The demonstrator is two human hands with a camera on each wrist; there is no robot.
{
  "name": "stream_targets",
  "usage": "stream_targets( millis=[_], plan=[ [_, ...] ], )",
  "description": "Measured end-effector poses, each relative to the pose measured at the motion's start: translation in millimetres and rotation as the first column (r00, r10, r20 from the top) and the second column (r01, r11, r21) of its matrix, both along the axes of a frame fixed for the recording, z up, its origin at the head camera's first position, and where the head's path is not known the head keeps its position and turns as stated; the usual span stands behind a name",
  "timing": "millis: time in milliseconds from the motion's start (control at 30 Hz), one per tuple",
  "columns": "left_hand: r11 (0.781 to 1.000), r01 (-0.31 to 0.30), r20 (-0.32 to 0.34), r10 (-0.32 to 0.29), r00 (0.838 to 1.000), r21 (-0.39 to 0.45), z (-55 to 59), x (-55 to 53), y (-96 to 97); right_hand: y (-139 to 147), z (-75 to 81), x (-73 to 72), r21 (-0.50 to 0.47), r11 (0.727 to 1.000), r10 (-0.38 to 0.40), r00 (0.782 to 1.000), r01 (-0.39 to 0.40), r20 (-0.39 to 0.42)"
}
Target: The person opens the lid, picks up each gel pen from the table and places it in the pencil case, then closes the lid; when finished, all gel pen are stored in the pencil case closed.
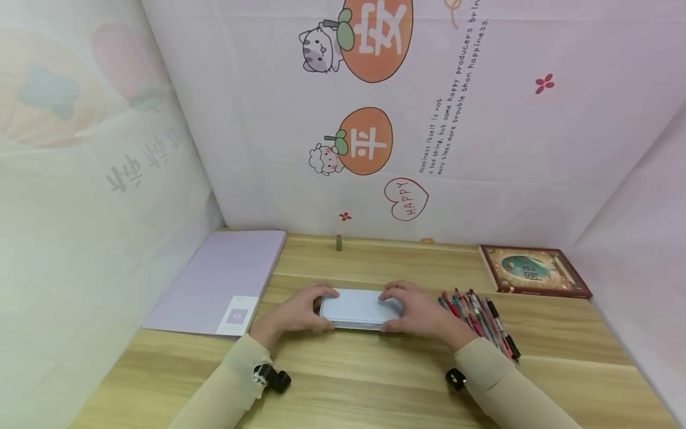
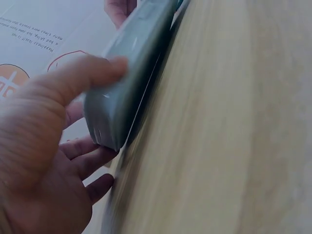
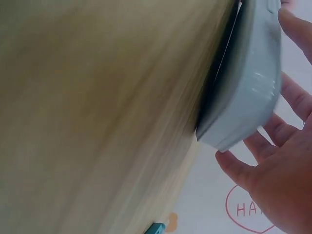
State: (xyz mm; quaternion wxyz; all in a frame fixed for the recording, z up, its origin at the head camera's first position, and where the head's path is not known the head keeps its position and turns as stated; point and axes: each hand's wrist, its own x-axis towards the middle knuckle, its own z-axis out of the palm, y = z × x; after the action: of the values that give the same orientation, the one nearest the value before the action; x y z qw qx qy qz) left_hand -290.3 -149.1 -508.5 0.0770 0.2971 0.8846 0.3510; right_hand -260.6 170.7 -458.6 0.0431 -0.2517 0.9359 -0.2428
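Observation:
A pale blue-white oblong case (image 1: pixel 356 307) with rounded corners lies lengthwise in front of me, between both hands. My left hand (image 1: pixel 300 307) grips its left end, the thumb along the near side and the index finger at the far edge. In the left wrist view, fingertips reach around the lower corner of the case (image 2: pixel 139 53). At the opposite end my right hand (image 1: pixel 420 310) holds it, thumb at the near side and fingers bent over the top. The right wrist view shows a dark shadow strip beneath the case (image 3: pixel 246 92), close over the table.
A lilac folder (image 1: pixel 220 280) with a white label lies at left. Right of the case is a bundle of pens (image 1: pixel 479 322), close to the right forearm. Behind them is a dark red-edged book (image 1: pixel 533 271). A small green object (image 1: pixel 339 242) stands near the back wall.

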Motion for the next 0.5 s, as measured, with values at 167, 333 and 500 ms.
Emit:
stream_targets(
  millis=[167,333,500],
  plan=[
    [0.997,-0.011,0.036,0.008,0.999,0.081,-0.6,-0.4,1.6,-0.5,0.6,-0.3,0.01,1.0,0.026,1.0,-0.026,-0.014],
    [0.991,-0.034,0.032,0.03,0.999,0.126,-2.2,-0.8,8.9,-0.4,0.4,-2.7,-0.004,0.999,0.038,0.999,-0.039,-0.019],
    [0.974,-0.031,0.04,0.023,0.999,0.224,-2.4,1.6,17.4,-2.4,-0.1,-4.4,-0.042,0.998,0.035,0.999,-0.036,-0.014]
  ],
)
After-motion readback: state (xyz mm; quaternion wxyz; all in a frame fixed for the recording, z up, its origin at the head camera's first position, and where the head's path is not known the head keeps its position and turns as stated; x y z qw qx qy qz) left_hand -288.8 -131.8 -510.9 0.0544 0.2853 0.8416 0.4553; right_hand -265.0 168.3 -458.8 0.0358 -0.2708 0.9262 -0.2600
